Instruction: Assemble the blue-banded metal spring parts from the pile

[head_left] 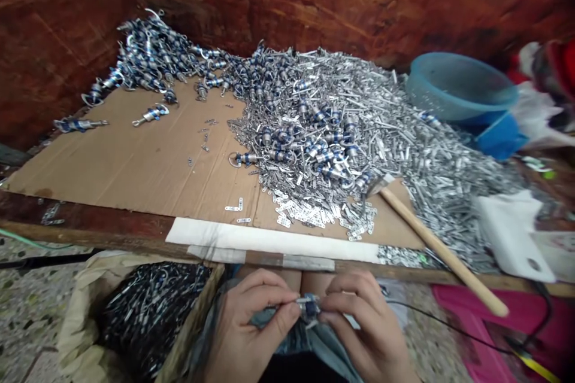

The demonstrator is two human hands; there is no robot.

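Hammer handle (444,251) over table edge (112,237), near hands (371,317)

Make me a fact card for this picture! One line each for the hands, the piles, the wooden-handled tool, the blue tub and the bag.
Left hand: pinching a small blue-and-silver piece
Right hand: pinching the same piece from the other side
Blue-and-silver pile: back left, on cardboard, spreading to the middle
Silver strips: heaped from the middle to the right
Wooden-handled tool: its head among the strips
Blue tub: back right
Bag: low on the left, holding dark, shiny pieces
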